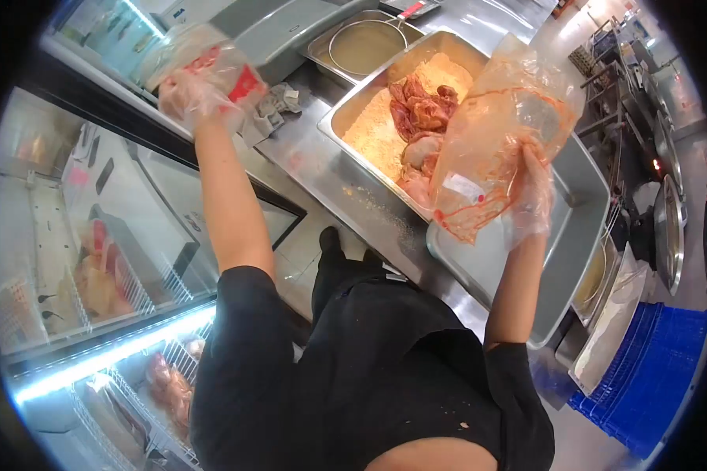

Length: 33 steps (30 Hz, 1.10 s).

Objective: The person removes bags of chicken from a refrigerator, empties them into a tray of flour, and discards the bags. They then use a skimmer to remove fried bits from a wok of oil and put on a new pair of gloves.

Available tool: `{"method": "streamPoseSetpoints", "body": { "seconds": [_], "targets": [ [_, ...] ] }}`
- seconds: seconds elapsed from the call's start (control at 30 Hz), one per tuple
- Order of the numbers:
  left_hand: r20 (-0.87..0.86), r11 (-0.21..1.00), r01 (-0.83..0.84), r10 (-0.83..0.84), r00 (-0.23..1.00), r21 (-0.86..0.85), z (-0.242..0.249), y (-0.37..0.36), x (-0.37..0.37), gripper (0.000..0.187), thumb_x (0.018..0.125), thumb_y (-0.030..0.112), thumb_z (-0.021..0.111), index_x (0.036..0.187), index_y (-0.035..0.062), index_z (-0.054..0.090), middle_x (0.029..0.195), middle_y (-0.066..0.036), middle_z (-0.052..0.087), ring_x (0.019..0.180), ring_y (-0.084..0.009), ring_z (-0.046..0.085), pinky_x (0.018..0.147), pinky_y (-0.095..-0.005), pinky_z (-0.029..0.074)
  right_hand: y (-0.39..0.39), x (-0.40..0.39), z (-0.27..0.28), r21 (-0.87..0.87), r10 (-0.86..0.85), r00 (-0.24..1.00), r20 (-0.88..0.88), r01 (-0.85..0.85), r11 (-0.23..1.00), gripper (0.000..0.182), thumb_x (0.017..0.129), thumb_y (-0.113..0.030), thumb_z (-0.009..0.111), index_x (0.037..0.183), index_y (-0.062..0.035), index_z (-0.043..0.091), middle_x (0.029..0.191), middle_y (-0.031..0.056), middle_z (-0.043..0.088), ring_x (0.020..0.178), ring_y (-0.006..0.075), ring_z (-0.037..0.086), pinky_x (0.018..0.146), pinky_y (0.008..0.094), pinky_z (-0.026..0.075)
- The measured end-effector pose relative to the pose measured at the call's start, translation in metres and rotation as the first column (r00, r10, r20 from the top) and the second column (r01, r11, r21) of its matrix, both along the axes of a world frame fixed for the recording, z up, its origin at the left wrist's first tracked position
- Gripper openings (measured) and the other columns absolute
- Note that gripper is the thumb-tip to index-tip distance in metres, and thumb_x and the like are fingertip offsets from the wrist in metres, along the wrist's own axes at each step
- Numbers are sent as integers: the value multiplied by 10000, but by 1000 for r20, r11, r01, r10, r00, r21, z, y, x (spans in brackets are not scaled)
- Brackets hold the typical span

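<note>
My left hand [187, 93], in a clear plastic glove, is closed on a clear plastic bag [204, 56] with red patches, out at the far left by the open fridge door. In my right hand [532, 184], also gloved, is a clear plastic bag [511, 110] smeared with orange-red marinade, a white label on its side. This bag hangs over the right part of a steel pan [334, 124]. Inside the pan, marinated raw meat pieces [423, 106] lie on orange-yellow breading [373, 129]. The bag hides the pan's right end.
A grey tub [581, 228] stands right of the pan, another grey tub [291, 31] behind left. A strainer [365, 47] with a red handle rests over a steel container. A grey cloth [271, 110] lies at the counter's edge. Lit fridge shelves [118, 377] are at left, blue crates [644, 369] at right.
</note>
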<state>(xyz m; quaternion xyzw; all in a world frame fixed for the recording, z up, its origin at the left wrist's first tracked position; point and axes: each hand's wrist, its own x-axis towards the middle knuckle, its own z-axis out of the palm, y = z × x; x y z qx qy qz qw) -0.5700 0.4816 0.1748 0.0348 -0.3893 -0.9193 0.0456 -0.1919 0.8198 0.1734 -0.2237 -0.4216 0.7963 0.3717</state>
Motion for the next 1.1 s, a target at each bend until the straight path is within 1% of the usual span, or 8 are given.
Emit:
{"method": "streamPoseSetpoints", "body": {
  "seconds": [0.07,0.47,0.53,0.57,0.73,0.83,1.0,1.1],
  "targets": [
    [161,974,-44,7,987,224,9,2,15,498,863,400,557,1205,40,514,1092,-156,614,941,-312,580,721,-457,504,3,14,1,-57,-61,997,53,64,996,210,889,-64,590,1092,-16,564,1061,84,611,992,203,595,887,334,487],
    [236,978,-200,181,955,60,31,29,122,410,854,428,575,991,50,494,1099,-99,536,1023,-266,469,734,-455,471,12,89,4,-30,-172,985,18,173,985,256,884,-47,604,1133,0,564,1094,78,612,1021,172,585,922,285,468],
    [184,978,-201,207,961,-50,36,38,160,404,852,433,578,956,52,491,1100,-89,523,1037,-258,451,736,-455,466,10,99,7,-26,-134,990,-51,132,991,271,882,-41,606,1146,-2,561,1089,73,614,1020,174,588,923,283,470],
    [-229,904,-351,298,927,-243,-22,6,103,251,886,295,583,870,53,515,861,-30,534,824,-149,480,663,-311,437,8,103,8,-25,-122,991,-61,121,992,271,882,-41,606,1146,-2,561,1089,73,614,1020,174,588,923,283,470],
    [-274,908,-357,294,916,-220,7,39,260,100,909,147,559,855,65,537,787,0,522,740,-100,472,654,-241,409,-32,105,14,-34,107,993,-45,-109,994,260,883,-90,621,1133,-34,577,1014,52,623,952,174,607,841,335,511],
    [-218,939,-290,248,944,-187,0,31,333,116,912,174,584,923,66,542,840,-4,545,746,-100,492,678,-247,426,-68,88,9,20,472,882,-11,-471,882,233,882,-128,640,1101,-60,602,959,35,633,884,138,618,755,280,513],
    [90,947,-53,85,992,-317,-24,2,432,268,957,235,548,1148,48,538,1077,-37,581,985,-133,555,871,-283,439,-152,80,7,-21,790,562,247,-812,584,173,901,-202,617,1014,-71,626,807,-10,624,687,69,548,558,222,434],
    [207,929,-36,120,971,-368,-26,-22,482,449,971,293,513,1324,22,453,1239,-78,545,1140,-179,520,969,-313,421,-200,67,-44,-140,843,503,193,-836,531,154,889,-203,607,954,-67,641,777,-6,616,621,88,532,553,233,426]
  ]
}}
